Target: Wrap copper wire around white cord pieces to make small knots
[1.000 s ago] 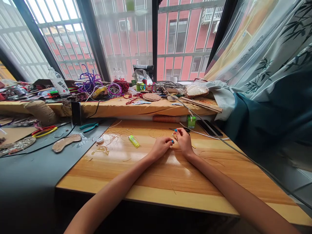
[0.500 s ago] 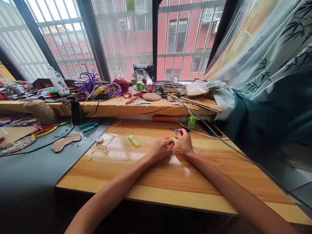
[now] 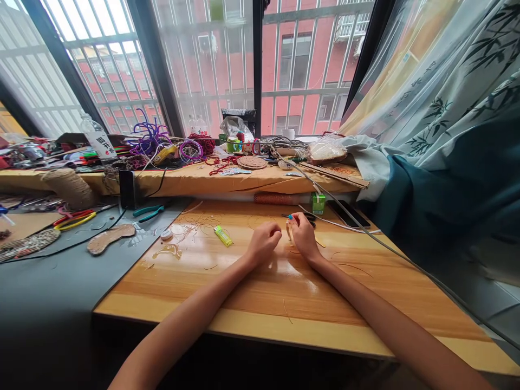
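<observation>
Over the wooden table (image 3: 170,292), my left hand (image 3: 265,239) is closed, its fingers curled; whatever it may pinch is too small to make out. Just to its right, my right hand (image 3: 303,234) is closed on a small pale curved piece (image 3: 289,230) that hangs below the fingertips on the left side. The two hands are apart. Black-handled scissors (image 3: 311,219) lie partly hidden behind my right hand. A yellow-green lighter (image 3: 223,235) lies to the left of my left hand, near loose thin brown threads (image 3: 190,223).
Behind the hands are a green box (image 3: 318,203), a phone (image 3: 348,213) and a reddish roll (image 3: 275,199). A grey cable (image 3: 390,246) crosses the table's right side. Teal pliers (image 3: 148,212) lie on the grey mat (image 3: 81,276). A cluttered shelf (image 3: 190,181) runs below the window.
My left hand has turned and pulled slightly left, away from my right hand. My right hand has shifted slightly left and turned, so the pale piece shows more.
</observation>
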The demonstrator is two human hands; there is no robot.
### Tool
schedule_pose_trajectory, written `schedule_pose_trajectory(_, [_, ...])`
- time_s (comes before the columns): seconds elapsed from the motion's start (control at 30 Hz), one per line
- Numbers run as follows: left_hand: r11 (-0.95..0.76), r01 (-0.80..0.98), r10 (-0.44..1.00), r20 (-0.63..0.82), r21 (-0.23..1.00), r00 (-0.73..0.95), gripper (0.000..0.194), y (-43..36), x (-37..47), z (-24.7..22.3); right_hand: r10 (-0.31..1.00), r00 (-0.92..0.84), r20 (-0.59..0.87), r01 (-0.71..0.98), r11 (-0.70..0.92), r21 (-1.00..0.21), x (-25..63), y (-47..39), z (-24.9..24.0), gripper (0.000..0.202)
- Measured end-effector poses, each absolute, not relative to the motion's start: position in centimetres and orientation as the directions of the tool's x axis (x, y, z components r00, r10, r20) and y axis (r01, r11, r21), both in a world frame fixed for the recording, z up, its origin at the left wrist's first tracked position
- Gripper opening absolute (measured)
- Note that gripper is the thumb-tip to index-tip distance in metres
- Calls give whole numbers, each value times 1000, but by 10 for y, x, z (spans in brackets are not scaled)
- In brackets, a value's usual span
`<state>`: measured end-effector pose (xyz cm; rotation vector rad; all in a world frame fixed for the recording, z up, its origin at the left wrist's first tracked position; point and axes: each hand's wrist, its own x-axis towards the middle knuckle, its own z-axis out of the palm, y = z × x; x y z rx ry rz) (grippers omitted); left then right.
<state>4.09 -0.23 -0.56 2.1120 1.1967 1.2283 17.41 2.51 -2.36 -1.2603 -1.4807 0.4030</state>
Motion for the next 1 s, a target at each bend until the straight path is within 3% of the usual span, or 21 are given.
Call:
schedule_pose_trajectory(0.13, [-476, 438, 872, 475, 763, 120, 20, 2, 37, -3, 863, 60, 502, 483, 415, -771, 172, 21, -20, 18])
schedule_pose_trajectory(0.33, [-410, 215, 911, 412, 886, 39, 20, 8, 38, -10, 849, -139, 510, 435, 515, -739, 167, 14, -14, 31])
schedule_pose_trajectory(0.57, [-325, 134, 941, 335, 936, -57, 26, 25, 29, -18, 857, -238, 457, 418, 515, -748, 164, 11, -13, 33])
schedule_pose_trajectory(0.77, [-332, 160, 941, 338, 930, -10, 24, 21, 33, -16, 843, -191, 503, 523, 521, -675, 164, 9, -14, 26])
schedule_pose_trajectory(1.0, [-366, 329, 927, 372, 870, 48, 21, 14, 37, -13, 809, -211, 549, 650, 536, -540, 166, 11, -18, 24])
